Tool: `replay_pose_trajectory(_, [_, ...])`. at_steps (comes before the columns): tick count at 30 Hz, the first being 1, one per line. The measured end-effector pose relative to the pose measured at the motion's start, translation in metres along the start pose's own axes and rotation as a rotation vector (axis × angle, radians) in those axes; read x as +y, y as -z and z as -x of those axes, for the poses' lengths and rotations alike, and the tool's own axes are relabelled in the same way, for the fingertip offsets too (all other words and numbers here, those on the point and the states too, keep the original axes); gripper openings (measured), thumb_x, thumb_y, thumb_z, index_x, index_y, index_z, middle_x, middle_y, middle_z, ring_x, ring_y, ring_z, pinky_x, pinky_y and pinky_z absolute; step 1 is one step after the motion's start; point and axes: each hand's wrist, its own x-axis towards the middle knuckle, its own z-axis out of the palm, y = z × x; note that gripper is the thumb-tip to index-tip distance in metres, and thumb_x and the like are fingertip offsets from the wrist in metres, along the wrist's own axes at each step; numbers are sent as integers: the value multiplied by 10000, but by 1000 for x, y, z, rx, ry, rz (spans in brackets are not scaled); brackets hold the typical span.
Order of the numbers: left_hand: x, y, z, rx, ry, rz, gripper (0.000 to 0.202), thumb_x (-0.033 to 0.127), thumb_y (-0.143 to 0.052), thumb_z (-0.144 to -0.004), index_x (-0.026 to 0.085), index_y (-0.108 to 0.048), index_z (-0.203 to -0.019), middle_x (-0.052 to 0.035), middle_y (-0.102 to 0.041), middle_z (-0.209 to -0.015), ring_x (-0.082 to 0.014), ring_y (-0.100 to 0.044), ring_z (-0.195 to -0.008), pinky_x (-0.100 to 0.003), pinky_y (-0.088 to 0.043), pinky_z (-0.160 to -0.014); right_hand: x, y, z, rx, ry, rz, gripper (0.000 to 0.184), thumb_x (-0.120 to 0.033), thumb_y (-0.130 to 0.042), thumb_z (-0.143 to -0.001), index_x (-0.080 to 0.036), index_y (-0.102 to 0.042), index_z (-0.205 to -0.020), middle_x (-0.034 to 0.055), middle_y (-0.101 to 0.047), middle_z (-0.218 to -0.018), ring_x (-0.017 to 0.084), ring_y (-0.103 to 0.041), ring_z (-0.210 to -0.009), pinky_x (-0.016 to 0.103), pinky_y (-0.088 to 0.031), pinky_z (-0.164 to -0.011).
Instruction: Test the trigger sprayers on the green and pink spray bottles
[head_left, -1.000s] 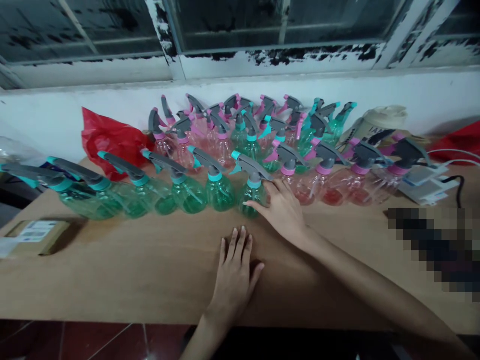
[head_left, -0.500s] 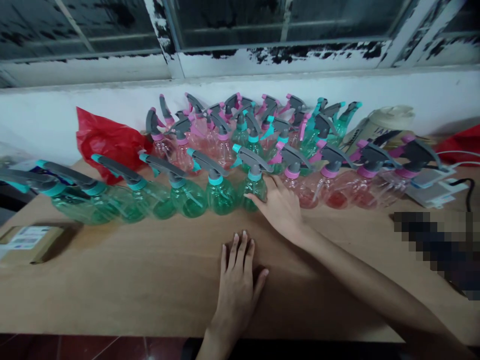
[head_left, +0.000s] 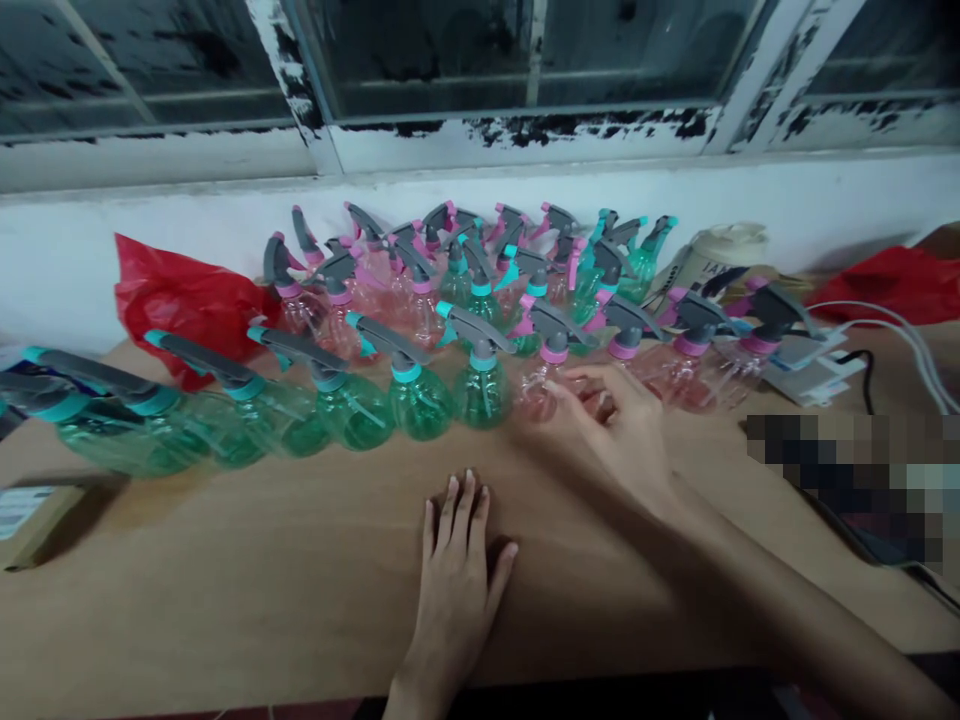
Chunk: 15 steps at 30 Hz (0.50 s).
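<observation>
right hand (head_left: 630, 430) off the green bottle (head_left: 482, 398) now, by a pink bottle (head_left: 531, 392) — can't tell if gripping, left hand (head_left: 454, 585) still flat, fingers spread

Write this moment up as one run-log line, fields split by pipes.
left hand: palm down on table | right hand: at front row's leftmost pink bottle, grip unclear | beside it: green bottle

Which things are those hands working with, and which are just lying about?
Working with, it seems:
pink spray bottle by the right hand
other spray bottles

Probably just lying about:
red plastic bag on the left
cardboard box
</observation>
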Motion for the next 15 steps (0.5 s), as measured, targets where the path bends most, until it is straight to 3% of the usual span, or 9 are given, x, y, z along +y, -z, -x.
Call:
replay_pose_trajectory(4, [2,0,-2,14,-3,-16,503,338,-407,-963,83,-364,-1394,-169,-381,-1460,-309,-271,-1382,-545,-262,-1087,22,7,-5,-53,-149,56,364,-498,-591,-822,-214,-648,-1042,54,-700,-934,164,-597,-595,332,-483,-631])
replay_pose_trajectory(10, [10,0,-7,12,22,-68,451,331,-455,-945,115,-452,-1341,-193,-390,-1443,-351,-300,-1362,-572,-306,-1051,28,-13,-16,-232,-194,191,710,-634,-530,-797,-186,-471,-1345,99,-717,-915,283,-676,-746,411,-503,-692])
replay_pose_trajectory(15, [15,1,-10,-6,34,-89,451,330,-495,-931,112,-479,-1325,-211,-368,-1450,-376,-309,-1352,-573,-321,-1040,31,-27,-23,-251,-168,255,633,-617,-518,-812,-161,-511,-1252,158,-654,-1129,346,-659,-911,450,-504,-725])
